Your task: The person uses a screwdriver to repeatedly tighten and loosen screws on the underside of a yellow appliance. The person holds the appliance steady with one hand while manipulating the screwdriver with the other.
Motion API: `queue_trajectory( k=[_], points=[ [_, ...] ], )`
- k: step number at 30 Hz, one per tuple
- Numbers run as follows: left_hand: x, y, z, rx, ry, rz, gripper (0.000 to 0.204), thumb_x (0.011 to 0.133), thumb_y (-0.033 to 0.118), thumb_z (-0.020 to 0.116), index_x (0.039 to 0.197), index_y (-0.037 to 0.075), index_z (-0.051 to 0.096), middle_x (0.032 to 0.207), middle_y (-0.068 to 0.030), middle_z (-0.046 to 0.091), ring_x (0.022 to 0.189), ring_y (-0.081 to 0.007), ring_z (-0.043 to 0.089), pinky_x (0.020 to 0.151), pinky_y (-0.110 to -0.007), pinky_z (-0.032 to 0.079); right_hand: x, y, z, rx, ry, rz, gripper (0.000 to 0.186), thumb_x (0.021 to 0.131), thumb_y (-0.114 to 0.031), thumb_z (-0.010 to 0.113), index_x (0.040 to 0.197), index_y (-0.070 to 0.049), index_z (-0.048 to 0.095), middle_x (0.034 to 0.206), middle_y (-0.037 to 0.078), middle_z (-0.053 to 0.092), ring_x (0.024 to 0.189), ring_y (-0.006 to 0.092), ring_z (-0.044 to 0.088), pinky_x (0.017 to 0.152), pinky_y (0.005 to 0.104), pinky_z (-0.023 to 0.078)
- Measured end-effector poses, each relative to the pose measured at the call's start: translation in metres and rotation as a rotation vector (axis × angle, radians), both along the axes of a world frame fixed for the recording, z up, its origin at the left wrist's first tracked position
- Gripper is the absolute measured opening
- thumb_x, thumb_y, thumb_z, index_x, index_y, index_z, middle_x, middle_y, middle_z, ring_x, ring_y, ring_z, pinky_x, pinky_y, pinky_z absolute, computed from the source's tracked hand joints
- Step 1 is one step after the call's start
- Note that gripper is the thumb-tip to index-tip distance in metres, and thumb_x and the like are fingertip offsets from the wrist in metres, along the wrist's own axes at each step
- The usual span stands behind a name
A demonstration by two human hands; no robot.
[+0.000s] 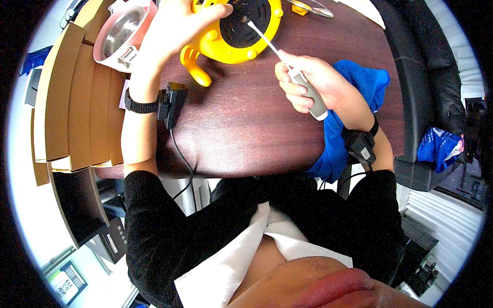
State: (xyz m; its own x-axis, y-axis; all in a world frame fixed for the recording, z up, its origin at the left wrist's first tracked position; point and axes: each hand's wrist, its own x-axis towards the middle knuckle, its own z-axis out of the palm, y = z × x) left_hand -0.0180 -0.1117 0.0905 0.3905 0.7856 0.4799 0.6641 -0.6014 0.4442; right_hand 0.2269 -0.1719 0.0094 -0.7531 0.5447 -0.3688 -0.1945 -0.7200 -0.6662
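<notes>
My left hand (179,25) grips the upper left of a yellow plastic housing (223,50), thumb over its rim. Inside its ring is a black slotted round plate (239,36), with a small metal fitting near the middle. A curved yellow piece (197,69) projects toward me at the housing's lower left. My right hand (313,79) is closed round the grey-and-white handle of a screwdriver (266,40), whose shaft slants up-left to that fitting; whether the tip touches it I cannot tell. Black strapped devices with cables sit on both wrists.
Cardboard pieces (61,102) and a pink pot with a steel inside (110,38) are at left. A blue cloth (367,79) lies under my right forearm on the dark wooden table (231,133). A glass lid (313,8) lies at top. A black padded seat (426,77) stands at right.
</notes>
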Motion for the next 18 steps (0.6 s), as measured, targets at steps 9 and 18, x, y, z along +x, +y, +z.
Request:
queue_trajectory(
  k=[9, 18],
  points=[
    [0.005, -0.005, 0.002, 0.001, 0.037, 0.020, 0.068, 0.070, 0.028, 0.068, 0.128, -0.001, 0.048, 0.129, -0.0221, 0.049, 0.125, -0.0336, 0.042, 0.107, -0.040, 0.031, 0.002, 0.005, -0.003, -0.156, 0.130, 0.074, 0.036, 0.099, -0.041, 0.036, 0.084, -0.011, 0.046, 0.052, -0.003, 0.039, 0.035, 0.0118, 0.040, 0.034, 0.0281, 0.035],
    [0.000, 0.001, -0.003, 0.016, 0.027, -0.025, 0.070, 0.070, 0.031, 0.067, 0.129, -0.001, 0.047, 0.131, -0.0220, 0.047, 0.127, -0.0338, 0.039, 0.108, -0.042, 0.029, 0.005, 0.005, 0.000, -0.154, 0.109, 0.078, 0.036, 0.099, -0.041, 0.036, 0.084, -0.010, 0.048, 0.052, -0.003, 0.039, 0.035, 0.0115, 0.040, 0.033, 0.0271, 0.035]
  ],
)
